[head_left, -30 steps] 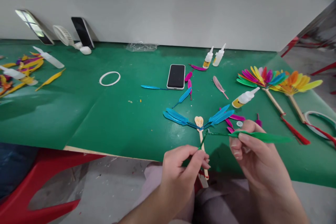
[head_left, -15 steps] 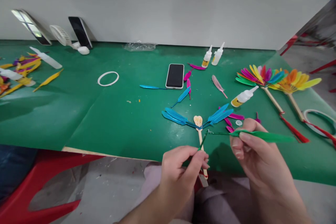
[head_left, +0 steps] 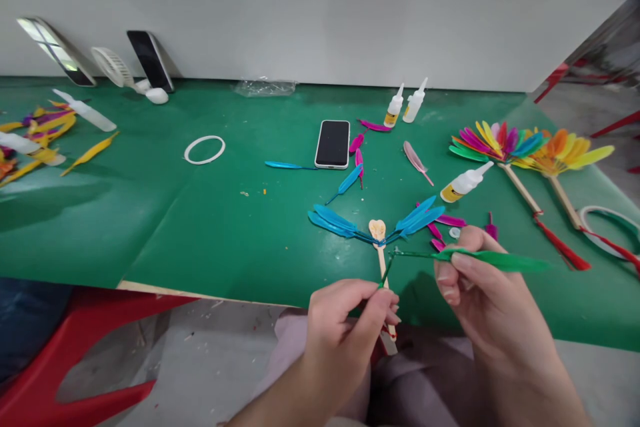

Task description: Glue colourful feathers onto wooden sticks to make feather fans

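Observation:
My right hand (head_left: pixel 487 283) pinches a green feather (head_left: pixel 515 260), its thin quill pointing left. Between thumb and finger of my left hand (head_left: pixel 350 313) is another green feather, mostly hidden, with only its dark green quill (head_left: pixel 387 270) showing clearly. The two quill tips meet in a small glossy blob. Behind them a wooden fan handle (head_left: pixel 381 260) with a rounded, carved-looking top lies over the table edge. Blue feathers (head_left: pixel 335 219) spread from its left side, and more blue feathers (head_left: pixel 420 215) from its right.
On the green table (head_left: pixel 225 227) lie a phone (head_left: pixel 333 143), a glue bottle (head_left: pixel 465 183), loose magenta feathers (head_left: pixel 450 220) and a white ring (head_left: pixel 205 149). A multicoloured feather fan (head_left: pixel 500 147) and a yellow-orange one (head_left: pixel 560 153) lie right. A red stool (head_left: pixel 100 347) stands lower left.
The right hand and its green feather have shifted slightly left, bringing the quill tips closer together. The left hand has hardly moved.

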`<action>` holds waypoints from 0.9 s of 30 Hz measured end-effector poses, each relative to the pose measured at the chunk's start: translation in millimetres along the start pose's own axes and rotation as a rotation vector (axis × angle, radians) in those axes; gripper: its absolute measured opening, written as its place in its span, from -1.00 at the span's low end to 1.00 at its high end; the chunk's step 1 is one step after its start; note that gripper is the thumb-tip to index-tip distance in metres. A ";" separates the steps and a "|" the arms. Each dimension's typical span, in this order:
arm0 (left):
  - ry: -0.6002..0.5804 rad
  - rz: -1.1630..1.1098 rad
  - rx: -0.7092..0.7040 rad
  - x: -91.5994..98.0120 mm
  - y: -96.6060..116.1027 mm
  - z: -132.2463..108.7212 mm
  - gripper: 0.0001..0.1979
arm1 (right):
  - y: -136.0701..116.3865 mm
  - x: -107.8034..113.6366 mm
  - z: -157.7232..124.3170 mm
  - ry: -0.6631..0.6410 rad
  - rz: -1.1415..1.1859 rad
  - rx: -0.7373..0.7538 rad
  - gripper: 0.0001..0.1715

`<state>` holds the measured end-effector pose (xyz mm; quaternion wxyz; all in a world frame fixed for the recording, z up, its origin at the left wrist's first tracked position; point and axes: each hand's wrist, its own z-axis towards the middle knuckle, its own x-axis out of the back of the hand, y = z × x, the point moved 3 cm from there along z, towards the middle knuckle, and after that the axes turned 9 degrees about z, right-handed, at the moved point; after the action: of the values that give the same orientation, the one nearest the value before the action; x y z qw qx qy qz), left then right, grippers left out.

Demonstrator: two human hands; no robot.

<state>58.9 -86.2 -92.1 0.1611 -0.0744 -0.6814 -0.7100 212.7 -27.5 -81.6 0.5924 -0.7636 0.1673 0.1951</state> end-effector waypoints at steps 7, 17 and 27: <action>-0.010 -0.017 0.008 0.1 -0.9 0.1 -0.77 | 3.2 -0.3 0.8 -0.027 0.010 -0.049 -0.76; -0.037 -0.107 0.069 -0.8 0.0 0.3 -0.76 | -1.3 7.6 5.1 0.087 0.106 -0.011 -0.77; -0.039 0.106 0.020 6.5 -15.6 4.5 -0.78 | -46.1 21.9 19.7 0.144 -0.100 0.342 -0.80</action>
<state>47.1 -82.3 -104.4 0.1860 -0.1228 -0.6865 -0.6921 252.3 2.3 -58.1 0.7088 -0.6712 0.2021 0.0791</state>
